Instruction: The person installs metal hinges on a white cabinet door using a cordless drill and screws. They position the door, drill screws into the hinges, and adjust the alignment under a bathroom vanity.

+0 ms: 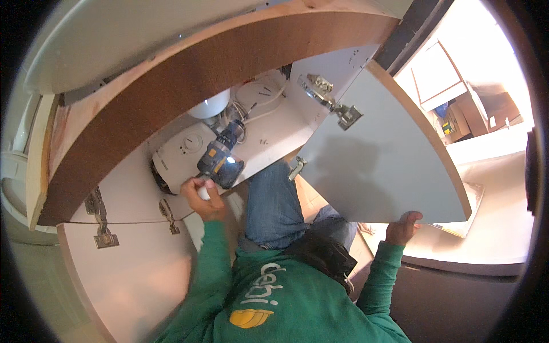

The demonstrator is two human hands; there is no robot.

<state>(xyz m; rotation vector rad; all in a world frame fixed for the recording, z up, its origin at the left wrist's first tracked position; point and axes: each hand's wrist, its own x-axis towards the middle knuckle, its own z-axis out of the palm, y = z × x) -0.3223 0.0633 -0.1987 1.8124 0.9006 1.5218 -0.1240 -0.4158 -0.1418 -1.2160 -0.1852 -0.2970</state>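
A dark cordless drill point(222, 155) with yellow-orange parts lies inside the open cabinet, its long bit pointing away from me and a bright spot near its base. Just this side of the drill, my left hand point(204, 197) has its thumb and fingers curled together. Something small and white shows between them, too unclear to name. My right hand point(404, 227) grips the near edge of a pale grey cabinet door point(377, 166), which swings out to the right. Metal hinges point(347, 116) are fixed to that door's inner face.
A white box-shaped unit with a dial point(183, 147) stands beside the drill, with white hoses behind it. A curved wooden rail point(189, 91) spans the cabinet front. Another hinged door point(126, 274) hangs open at the left. A worktop point(492, 228) lies at the right.
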